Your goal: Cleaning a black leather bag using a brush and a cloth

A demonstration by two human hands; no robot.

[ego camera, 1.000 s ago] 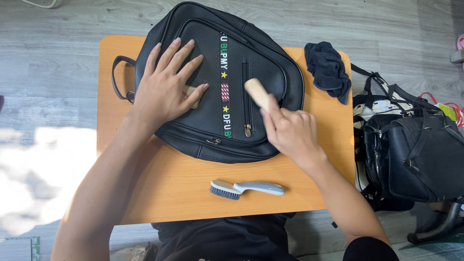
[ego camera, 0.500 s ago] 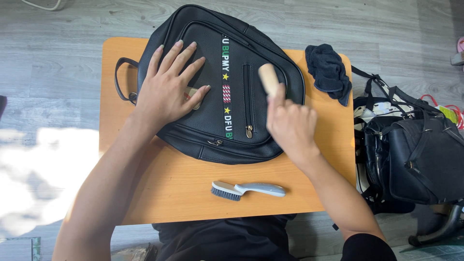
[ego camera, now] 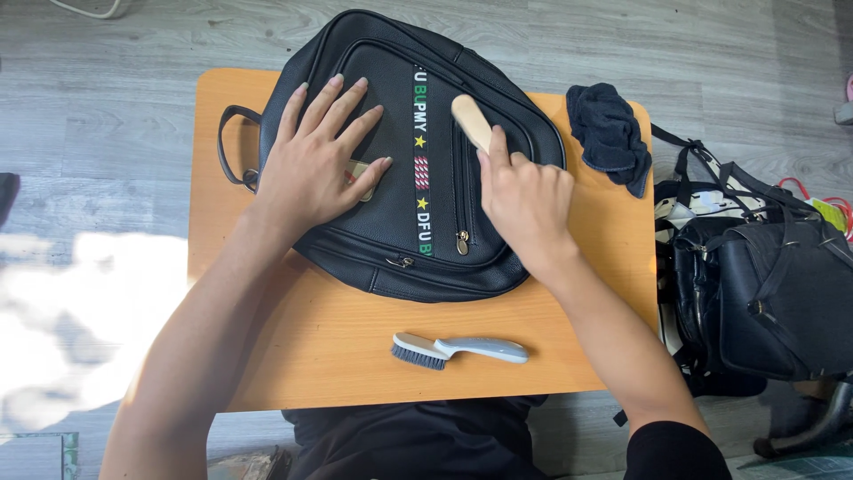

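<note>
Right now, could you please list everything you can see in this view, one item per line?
Backpack: one, black with a striped band, lying on the table's far half.
Wooden brush: one, pale wood, on the backpack, in the right hand.
Grey brush: one, grey handle and dark bristles, near the table's front edge.
Cloth: one, dark, crumpled at the table's far right corner.
Table: one, orange wood, centre of view.
Bags: several, black, on the floor to the right.
Left hand: one, flat on the backpack, fingers spread.
Right hand: one, gripping the wooden brush.
</note>
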